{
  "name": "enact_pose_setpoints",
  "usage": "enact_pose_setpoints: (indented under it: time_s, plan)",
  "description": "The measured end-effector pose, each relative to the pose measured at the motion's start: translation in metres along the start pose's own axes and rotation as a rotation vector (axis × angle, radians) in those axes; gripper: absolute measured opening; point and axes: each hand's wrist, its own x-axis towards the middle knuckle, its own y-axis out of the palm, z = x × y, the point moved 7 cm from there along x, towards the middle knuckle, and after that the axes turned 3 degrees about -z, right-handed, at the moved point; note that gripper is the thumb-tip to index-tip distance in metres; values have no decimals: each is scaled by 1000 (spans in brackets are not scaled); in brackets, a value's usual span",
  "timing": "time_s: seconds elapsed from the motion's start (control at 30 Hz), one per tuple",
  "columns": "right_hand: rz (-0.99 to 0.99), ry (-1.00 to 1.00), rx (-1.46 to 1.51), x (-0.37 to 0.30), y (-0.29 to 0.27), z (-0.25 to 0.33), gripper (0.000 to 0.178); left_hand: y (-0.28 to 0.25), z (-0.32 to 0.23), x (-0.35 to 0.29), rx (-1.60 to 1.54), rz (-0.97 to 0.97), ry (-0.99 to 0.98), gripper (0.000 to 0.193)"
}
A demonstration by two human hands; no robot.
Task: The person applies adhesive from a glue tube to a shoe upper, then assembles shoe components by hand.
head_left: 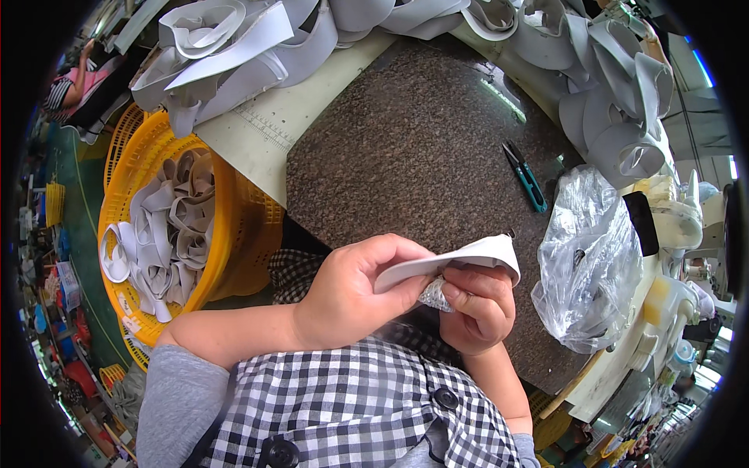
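My left hand (355,292) pinches the left end of a white curved strip (480,253), thumb below and fingers above. At the strip's other end, my right hand (481,306) has its fingers curled and the thumb pressed against them. The strip bends over my right fingertips and hides part of them. A small shiny silvery piece (434,295) shows beneath the strip, between the two hands; what it is I cannot make out. Both hands are held above the near edge of a speckled dark stone worktop (374,156).
Teal-handled thread snips (528,183) lie on the worktop. Beside them sits a clear plastic bag (585,265), with a flat black object (641,223) at its right. White strips (289,54) heap along the far side. At left, a yellow basket (226,234) holds more strips.
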Motion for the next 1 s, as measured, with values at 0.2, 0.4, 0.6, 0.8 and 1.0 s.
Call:
enact_pose_setpoints:
  time_s: [0.2, 0.4, 0.6, 0.8, 1.0]
  plan:
    - [8, -20, 24, 3, 3, 1, 23, -5, 0, -2, -9, -49, -144, 16]
    - [30, -24, 7, 4, 3, 4, 23, -3, 3, -3, -126, -39, -196, 16]
    - [44, 14, 11, 1, 8, 2, 20, -5, 3, -5, 47, -73, -81, 14]
    - [108, 134, 40, 2, 20, -10, 18, -9, -3, -6, 356, -151, 57, 14]
    - [151, 262, 93, 0, 24, -19, 20, -17, 11, -12, 307, -151, -12, 19]
